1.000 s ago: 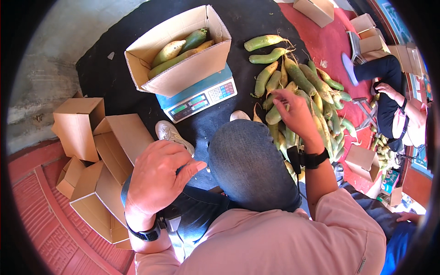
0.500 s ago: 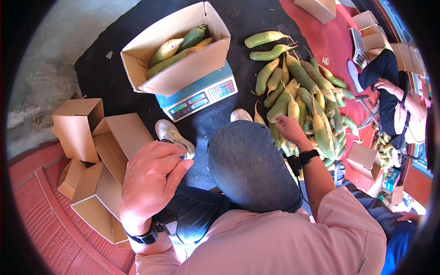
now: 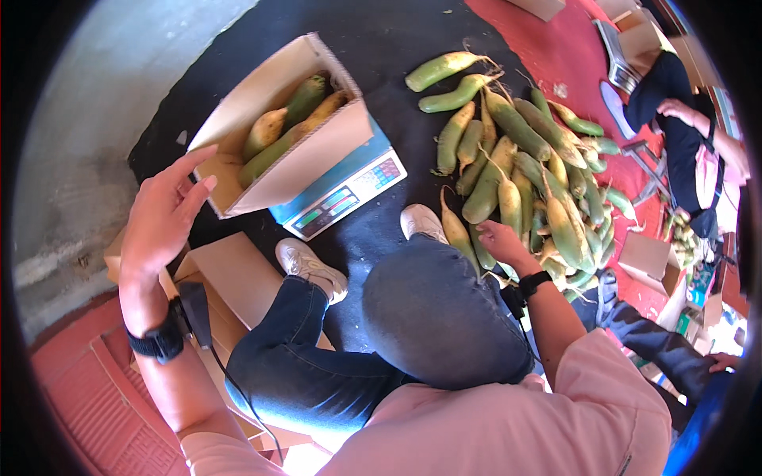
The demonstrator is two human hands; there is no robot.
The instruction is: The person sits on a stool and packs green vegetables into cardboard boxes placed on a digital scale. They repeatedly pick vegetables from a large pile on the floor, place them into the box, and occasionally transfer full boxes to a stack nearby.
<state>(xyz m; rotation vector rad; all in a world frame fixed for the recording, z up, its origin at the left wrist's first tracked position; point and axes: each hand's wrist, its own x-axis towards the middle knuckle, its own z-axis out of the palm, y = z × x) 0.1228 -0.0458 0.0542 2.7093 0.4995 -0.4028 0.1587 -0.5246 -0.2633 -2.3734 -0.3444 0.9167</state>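
Head view: the left hand [image 3: 163, 214] is raised at the end of a forearm that climbs steeply from the lower edge, wrist nearly straight, fingers reaching forward and right. Its thumb and fingers are apart with nothing between them, and the tips overlap the near left edge of a cardboard box [image 3: 309, 170]; whether they touch it cannot be told. The right forearm slants up and leftward to the right hand [image 3: 504, 244], back upward and fingers bent, at the near left edge of a pile of green radishes [image 3: 556, 210]. Its fingertips are beside the nearest ones, but whether they are clamped on any cannot be told.

More radishes [image 3: 274, 159] lie inside the box, which sits tilted in the view on a blue and white scale [image 3: 317, 216]. The scale and most of the pile rest on a black sheet [image 3: 381, 47] covering the floor; to the right, the pile borders a red floor covering [image 3: 548, 47]. A grey wall [image 3: 103, 119] rises at the left, with a red patterned panel [image 3: 87, 397] below it. Other cartons [image 3: 238, 270] stand by the person's left leg. At the far right, a seated person in dark trousers [image 3: 675, 151] is partly visible.
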